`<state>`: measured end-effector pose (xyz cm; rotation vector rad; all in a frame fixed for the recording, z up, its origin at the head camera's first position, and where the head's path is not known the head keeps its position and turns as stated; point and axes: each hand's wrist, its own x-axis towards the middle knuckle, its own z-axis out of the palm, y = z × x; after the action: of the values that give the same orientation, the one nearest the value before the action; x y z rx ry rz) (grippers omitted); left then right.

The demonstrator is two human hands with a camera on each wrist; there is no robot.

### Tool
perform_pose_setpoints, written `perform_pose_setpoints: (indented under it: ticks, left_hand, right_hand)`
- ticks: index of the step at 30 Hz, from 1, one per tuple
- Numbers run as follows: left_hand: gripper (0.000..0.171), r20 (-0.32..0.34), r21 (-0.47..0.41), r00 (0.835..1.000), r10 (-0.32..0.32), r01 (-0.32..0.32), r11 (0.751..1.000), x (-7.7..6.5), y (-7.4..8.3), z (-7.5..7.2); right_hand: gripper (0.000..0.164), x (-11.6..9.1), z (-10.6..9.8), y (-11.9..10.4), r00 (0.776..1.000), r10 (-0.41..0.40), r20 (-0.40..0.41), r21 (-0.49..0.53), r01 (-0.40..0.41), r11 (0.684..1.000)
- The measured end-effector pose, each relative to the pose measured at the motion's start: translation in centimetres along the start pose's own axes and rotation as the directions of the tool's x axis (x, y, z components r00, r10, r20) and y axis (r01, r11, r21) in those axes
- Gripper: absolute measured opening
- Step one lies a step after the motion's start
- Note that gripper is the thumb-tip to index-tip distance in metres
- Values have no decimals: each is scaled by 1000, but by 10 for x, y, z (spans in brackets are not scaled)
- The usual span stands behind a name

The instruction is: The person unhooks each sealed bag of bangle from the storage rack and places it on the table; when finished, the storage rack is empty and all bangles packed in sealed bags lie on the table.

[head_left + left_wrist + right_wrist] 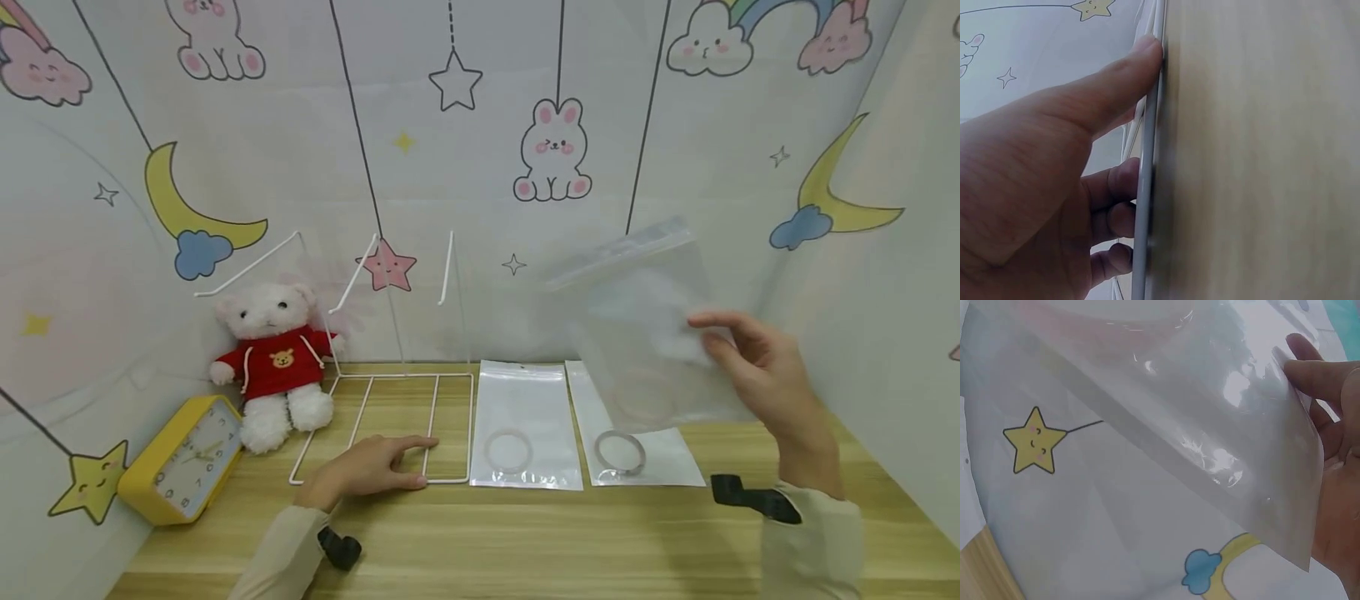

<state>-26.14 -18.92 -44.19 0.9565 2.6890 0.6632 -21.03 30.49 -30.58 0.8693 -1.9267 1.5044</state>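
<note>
My right hand (772, 375) pinches the side edge of a translucent zip bag (637, 308) between thumb and fingers, holding it up over the table, tilted. A pale pinkish ring shows faintly through the bag (1210, 425) in the right wrist view. My left hand (375, 467) rests on the base of a white wire rack (378, 377), index finger extended across it. In the left wrist view the thumb lies along the front bar (1145, 187), with the other fingers loosely bent beside it. The rack has three upward-slanting prongs.
Two flat bags lie right of the rack: one bag (525, 400) with a pale ring, the other (675, 467) with a greyish ring, partly behind the raised bag. A white teddy bear (277, 367) in red and a yellow clock (180, 458) stand at left. A printed curtain (480, 167) hangs behind.
</note>
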Motion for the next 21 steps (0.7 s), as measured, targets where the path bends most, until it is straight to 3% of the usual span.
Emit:
perform_pose_setpoints:
  ticks: [5,8,14,21]
  left_hand:
    - [62,-15,15,1000,9,-9,1000,1,0,-1]
    - [61,-30,24,999,30,-29,999,-1,1,-2]
    - [61,-16,12,1000,25,-25,1000,-3,3,-3]
    - [61,-12,10,1000,11,-11,1000,-1,5,-1]
  right_hand:
    - [25,-6,-13,4,997,74,-9,-93,-74,993]
    - [25,-9,-19,6,992,123,-21,-180,-125,976]
    - [28,-15,-28,12,981,191,-29,-259,-192,947]
    - [23,-28,-46,19,945,321,-65,-416,-318,852]
